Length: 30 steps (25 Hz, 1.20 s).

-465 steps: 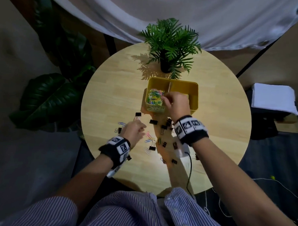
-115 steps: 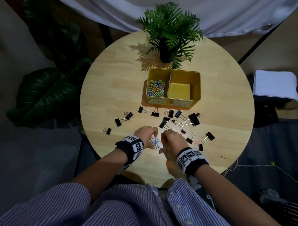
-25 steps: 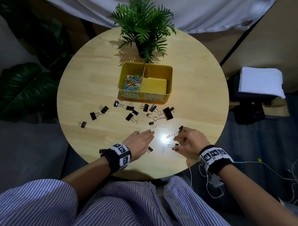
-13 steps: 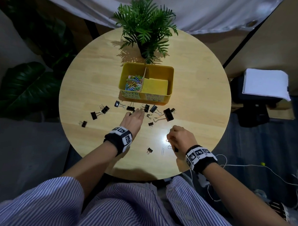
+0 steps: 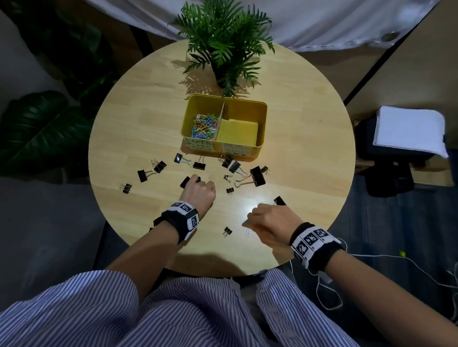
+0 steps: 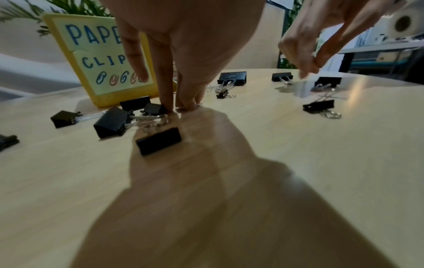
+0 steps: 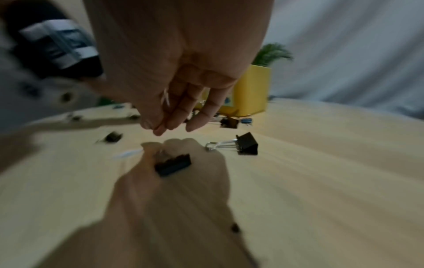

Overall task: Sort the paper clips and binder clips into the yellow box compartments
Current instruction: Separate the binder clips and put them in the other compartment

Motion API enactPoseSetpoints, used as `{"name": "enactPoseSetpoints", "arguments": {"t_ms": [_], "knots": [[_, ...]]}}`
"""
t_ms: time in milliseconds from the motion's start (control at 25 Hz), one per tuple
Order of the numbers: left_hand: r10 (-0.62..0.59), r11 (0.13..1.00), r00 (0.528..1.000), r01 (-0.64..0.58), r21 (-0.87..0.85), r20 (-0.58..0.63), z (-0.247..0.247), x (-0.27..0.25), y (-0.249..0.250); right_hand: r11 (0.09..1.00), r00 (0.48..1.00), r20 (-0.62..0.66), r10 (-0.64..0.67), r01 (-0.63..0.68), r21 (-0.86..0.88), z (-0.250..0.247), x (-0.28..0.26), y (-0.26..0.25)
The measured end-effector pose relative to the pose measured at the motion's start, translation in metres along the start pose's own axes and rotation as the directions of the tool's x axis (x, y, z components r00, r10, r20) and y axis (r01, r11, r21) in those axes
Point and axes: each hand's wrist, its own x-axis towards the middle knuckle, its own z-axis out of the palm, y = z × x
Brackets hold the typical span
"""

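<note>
1. Striped shirt [image 5: 190,316] fills the nearest edge, at 6 o'clock of the round desk [image 5: 302,150].
2. A white paper clip [image 5: 247,233] and a small binder clip [image 5: 227,231] lie side by side but apart on the desk, near the 6 o'clock rim.
3. The right hand [image 5: 270,222] hovers at about 5 o'clock, just right of those two. Its thumb and fingers are pressed together, pinching a pale paper clip [image 7: 165,99]. A black binder clip [image 5: 279,201] lies just beyond its fingertips.
4. The left hand [image 5: 199,191] is near the desk's centre, toward 7 o'clock. Its fingers [image 6: 166,87] point down with the tips bunched on the desk beside a little binder clip [image 6: 153,108]. I cannot tell whether they grip anything.
5. More scattered binder clips [image 5: 258,176] lie in a band from 9 to 3 o'clock, just short of the box.
6. The yellow box [image 5: 262,127] sits just past centre toward 12 o'clock. Coloured paper clips [image 5: 204,126] are heaped in its left compartment.
7. A potted plant [image 5: 223,39] stands at 12 o'clock, behind the box.
</note>
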Motion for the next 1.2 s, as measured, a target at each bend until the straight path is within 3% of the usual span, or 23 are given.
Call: {"name": "enactPoseSetpoints", "arguments": {"t_ms": [80, 160, 360, 560, 640, 800, 880, 960, 1040, 1200], "knots": [[0.003, 1.000, 1.000, -0.003, 0.031, -0.011, 0.000, -0.004, 0.001, 0.991, 0.990, 0.073, -0.124, 0.128, -0.046, 0.008, -0.004, -0.001], [-0.007, 1.000, 0.996, 0.009, 0.024, -0.089, 0.007, -0.006, 0.003, 0.988, 0.987, 0.092, -0.135, 0.141, -0.067, 0.016, -0.004, -0.002], [-0.007, 1.000, 0.986, 0.009, 0.012, -0.164, 0.013, -0.005, 0.004, 0.999, 1.000, 0.012, -0.029, 0.029, -0.017, 0.025, 0.002, -0.002], [-0.088, 0.993, 0.954, 0.062, -0.100, -0.287, -0.005, 0.004, -0.009, 0.997, 0.997, -0.055, 0.060, -0.058, 0.049, 0.026, 0.009, -0.008], [-0.193, 0.966, 0.894, 0.101, -0.239, -0.404, -0.023, 0.009, -0.019, 0.997, 0.996, -0.044, 0.071, -0.072, -0.031, 0.033, 0.011, -0.010], [-0.399, 0.854, 0.717, 0.065, -0.515, -0.571, -0.064, 0.031, -0.051, 0.982, 0.992, 0.028, 0.124, -0.119, -0.144, 0.039, 0.012, -0.013], [-0.473, 0.798, 0.708, 0.092, -0.595, -0.525, -0.075, 0.044, -0.071, 0.979, 0.985, 0.030, 0.169, -0.165, -0.123, 0.031, 0.021, -0.021], [-0.514, 0.722, 0.763, 0.139, -0.678, -0.391, -0.077, 0.054, -0.090, 0.969, 0.969, -0.018, 0.245, -0.246, -0.034, 0.009, 0.042, -0.029], [-0.494, 0.688, 0.804, 0.129, -0.714, -0.331, -0.073, 0.056, -0.104, 0.940, 0.935, -0.107, 0.338, -0.330, 0.084, -0.027, 0.076, -0.031], [-0.567, 0.642, 0.740, 0.124, -0.757, -0.361, -0.048, 0.023, -0.134, 0.884, 0.800, -0.378, 0.466, -0.398, 0.246, -0.090, 0.163, -0.022]]}}
